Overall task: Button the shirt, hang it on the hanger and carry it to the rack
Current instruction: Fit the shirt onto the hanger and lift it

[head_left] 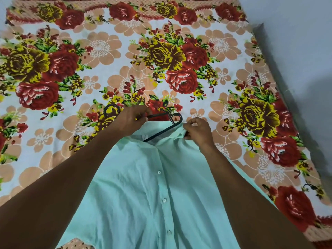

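Item: pale mint-green button-front cotton shirt (152,194). Laid flat, front side up, on a bed, collar end away from the viewer. Placket closed along the visible stretch; three small white round buttons (159,172) show in a line down the middle. Fabric lightly creased.

Item: thin black plastic clothes hanger (164,127). One arm slants into the neck opening of the shirt, under the collar; the other arm and the shoulder notch lie bare on the bed just past the collar. Its curved hook (112,109) rests on the bed to the left of the collar.

Item: floral bedsheet (107,51), white ground with large red, yellow and peach blooms, covering the bed. A grey wall (305,51) borders it on the right.

Hands: the left hand (130,119) is closed around the hanger near the base of the hook, fingers curled over the black bar. The right hand (196,131) pinches the right edge of the shirt's collar between thumb and fingertips, lifting the cloth slightly beside the hanger's arm. Both bare forearms reach across the shirt.
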